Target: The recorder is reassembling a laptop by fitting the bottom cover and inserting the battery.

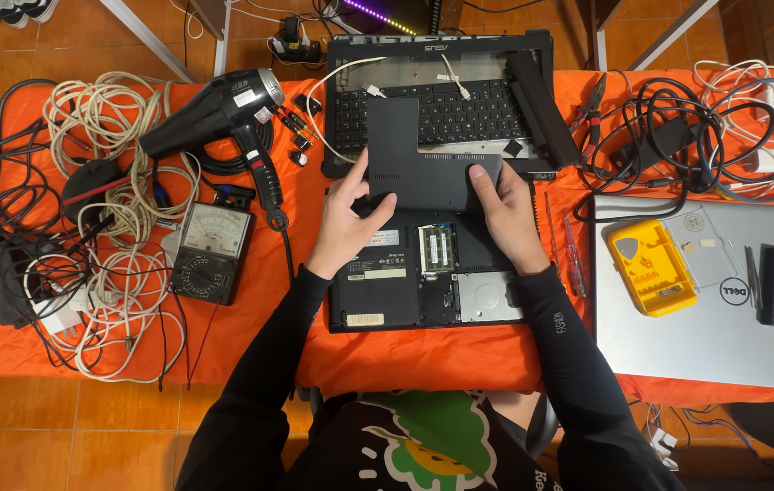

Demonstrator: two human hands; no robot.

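Note:
A black laptop base (387,291) lies upside down on the orange table, its memory modules (437,247) and drive bay (489,295) exposed. Both hands hold a black L-shaped plastic cover panel (414,159) lifted over the base's far edge. My left hand (346,223) grips the panel's lower left corner. My right hand (505,209) grips its lower right end. Both arms wear black sleeves.
Beyond the panel lies a dismantled black keyboard frame (442,100). On the left are a black heat gun (223,109), an analog multimeter (210,250) and tangled white cables (105,200). To the right: a screwdriver (573,255), pliers (592,105), a silver laptop (705,327) with a yellow tool case (651,264).

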